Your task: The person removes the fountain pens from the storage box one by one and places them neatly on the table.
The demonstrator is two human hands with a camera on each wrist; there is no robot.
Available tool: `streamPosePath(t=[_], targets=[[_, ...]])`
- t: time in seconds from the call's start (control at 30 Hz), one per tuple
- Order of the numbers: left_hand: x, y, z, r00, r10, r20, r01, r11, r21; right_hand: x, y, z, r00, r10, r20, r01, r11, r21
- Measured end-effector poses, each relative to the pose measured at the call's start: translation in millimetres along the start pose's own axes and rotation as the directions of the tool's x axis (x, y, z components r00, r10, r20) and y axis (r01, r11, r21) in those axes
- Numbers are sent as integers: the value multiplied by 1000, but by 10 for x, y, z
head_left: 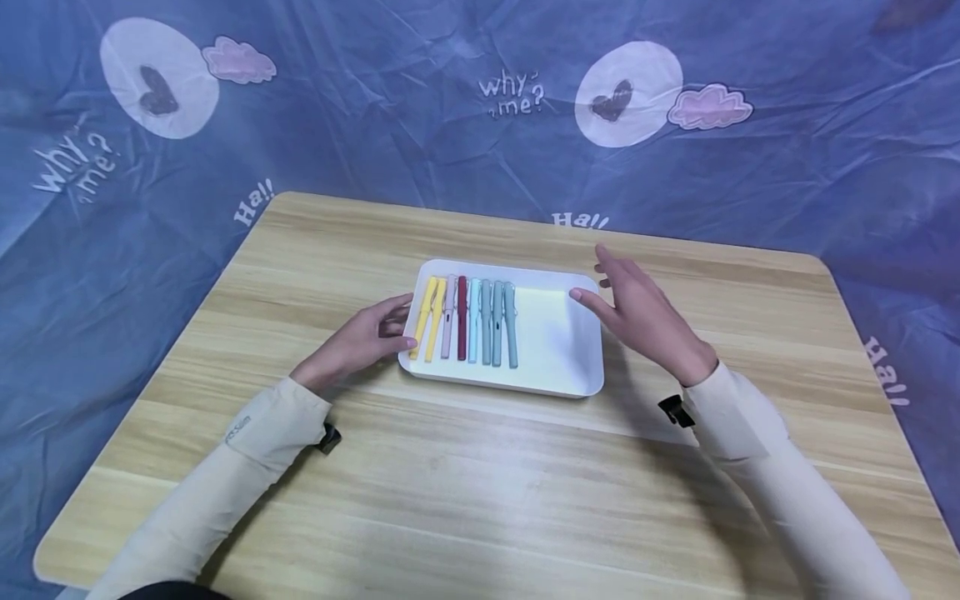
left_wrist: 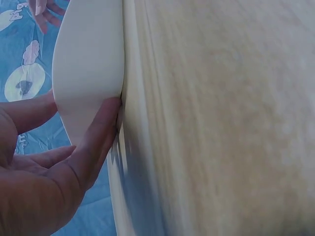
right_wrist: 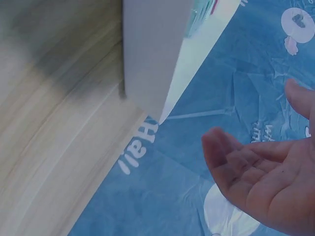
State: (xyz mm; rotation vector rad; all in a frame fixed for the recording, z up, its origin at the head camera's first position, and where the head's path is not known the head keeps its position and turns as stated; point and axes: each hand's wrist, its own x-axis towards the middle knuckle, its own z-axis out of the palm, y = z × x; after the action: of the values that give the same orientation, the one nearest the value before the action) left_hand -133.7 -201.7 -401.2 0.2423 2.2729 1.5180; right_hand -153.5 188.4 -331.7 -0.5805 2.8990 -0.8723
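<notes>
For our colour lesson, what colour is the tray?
The tray is white, clearest in the head view.

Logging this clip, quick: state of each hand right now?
Left hand: holding the white tray by its left end.
Right hand: open, holding nothing, near the tray's right end.

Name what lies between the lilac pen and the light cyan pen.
In the white tray, the dark red pen lies between them, as the head view shows.
</notes>
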Motion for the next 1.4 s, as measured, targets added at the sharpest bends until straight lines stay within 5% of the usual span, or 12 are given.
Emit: streamPosePath(t=[0.57,1.03,1.4], targets=[[-7,-14,-32,1000,0,25,0,1000,-10,440,-181,99,976,95,197,-121,985,120],[7,-37,-28,1000,2,22,-2,1000,-16,684,-400,218,965,96,243,-154,960,233],[9,-29,-21,1000,3,12,-2,1000,-25,787,-383,459,896,215,389,-302,936,178]])
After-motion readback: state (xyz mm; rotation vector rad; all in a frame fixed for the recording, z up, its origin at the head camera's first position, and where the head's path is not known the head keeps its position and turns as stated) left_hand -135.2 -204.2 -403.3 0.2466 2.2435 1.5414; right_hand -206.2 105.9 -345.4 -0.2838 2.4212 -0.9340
